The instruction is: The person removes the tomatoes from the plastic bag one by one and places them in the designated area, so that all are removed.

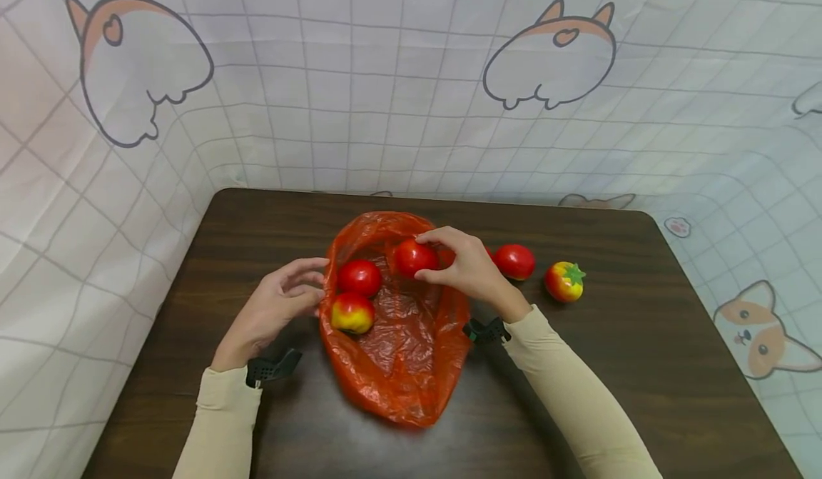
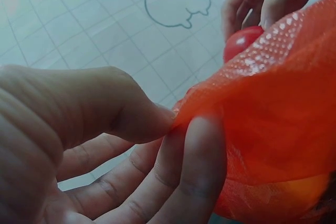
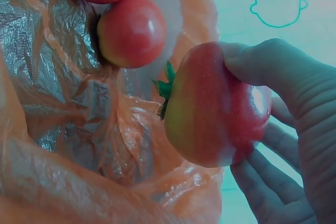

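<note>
An orange-red plastic bag (image 1: 398,393) lies with its mouth spread wide. Its left rim is pinched between the thumb and fingers of my left hand (image 1: 272,310). My right hand (image 1: 472,268) holds a shiny red fruit (image 1: 414,258) over the far part of the bag. In the right wrist view this fruit (image 3: 218,106) shows a yellowish end with a green leafy top, and the thumb and fingers grip its opposite end. Inside the bag, a red fruit (image 1: 359,278) and a red-yellow fruit (image 1: 352,313) sit side by side along the left wall.
Right of the bag on the dark wooden table (image 1: 629,365) are a red fruit (image 1: 516,261) and a red-yellow fruit with green leaves (image 1: 564,282). Another bit of red shows behind the right hand. White gridded cloth (image 1: 385,72) surrounds the table's back and sides.
</note>
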`<action>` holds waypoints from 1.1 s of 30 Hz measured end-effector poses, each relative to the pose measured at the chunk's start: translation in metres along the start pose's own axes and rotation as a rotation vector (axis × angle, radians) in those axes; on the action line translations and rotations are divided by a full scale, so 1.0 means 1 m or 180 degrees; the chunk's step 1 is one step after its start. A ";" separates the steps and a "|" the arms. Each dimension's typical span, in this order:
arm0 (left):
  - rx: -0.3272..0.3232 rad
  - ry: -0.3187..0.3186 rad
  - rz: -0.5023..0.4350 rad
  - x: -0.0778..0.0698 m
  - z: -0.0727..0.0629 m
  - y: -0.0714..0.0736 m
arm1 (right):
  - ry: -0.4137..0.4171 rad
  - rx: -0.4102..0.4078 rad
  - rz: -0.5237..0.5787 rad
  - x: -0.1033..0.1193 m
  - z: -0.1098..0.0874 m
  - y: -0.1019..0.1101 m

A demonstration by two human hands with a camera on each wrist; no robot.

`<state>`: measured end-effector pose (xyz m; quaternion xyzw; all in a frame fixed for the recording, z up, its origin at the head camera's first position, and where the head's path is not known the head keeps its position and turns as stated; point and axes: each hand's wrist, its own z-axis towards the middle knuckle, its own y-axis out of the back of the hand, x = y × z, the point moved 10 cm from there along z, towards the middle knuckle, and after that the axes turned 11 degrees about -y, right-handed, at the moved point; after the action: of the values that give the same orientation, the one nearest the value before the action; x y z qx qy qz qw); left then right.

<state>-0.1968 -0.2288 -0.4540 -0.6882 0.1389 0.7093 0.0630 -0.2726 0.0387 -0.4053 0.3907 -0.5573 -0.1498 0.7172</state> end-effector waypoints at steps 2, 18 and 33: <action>0.0000 -0.0003 0.0002 0.000 0.000 -0.001 | 0.0011 -0.0029 0.0014 0.000 -0.003 0.004; 0.0060 -0.0044 0.0040 -0.002 -0.001 -0.004 | -0.0157 -0.0117 0.0143 -0.013 -0.027 0.029; 0.0057 -0.0035 0.0187 -0.004 -0.003 -0.004 | -0.0163 -0.0263 0.0152 -0.024 -0.046 0.044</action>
<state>-0.1932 -0.2259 -0.4507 -0.6793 0.1651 0.7133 0.0491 -0.2483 0.1016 -0.3931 0.3434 -0.5779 -0.1654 0.7216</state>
